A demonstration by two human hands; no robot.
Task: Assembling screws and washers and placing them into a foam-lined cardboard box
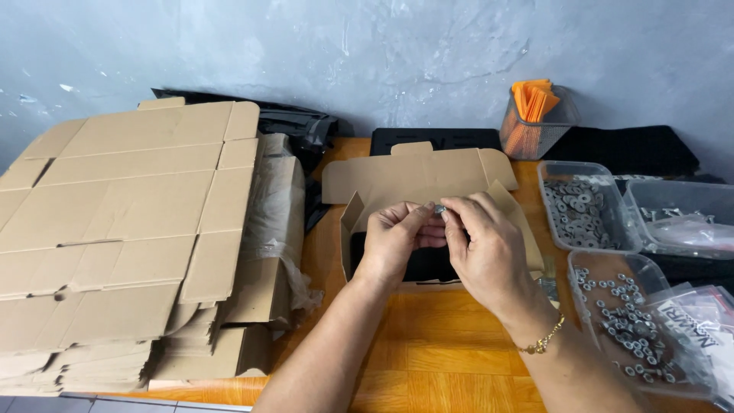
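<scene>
We pinch one small metal fastener (439,208) between left hand (395,239) and right hand (483,246) | both grips narrow on it | held over open cardboard box (413,180) mid-worktop (428,359) | washer tubs (581,206) at right edge within reach

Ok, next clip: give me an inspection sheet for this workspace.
Surface: orange wooden table, crowded at both sides.
Job's things: small metal part pinched between both hands over an open cardboard box.
Clutter: flat cardboard stack; clear tubs of washers and nuts; mesh cup of orange pieces; plastic bags.
Hands: left hand, right hand, both closed on the part.
Cables: nothing seen.
Surroundings: grey wall.
</scene>
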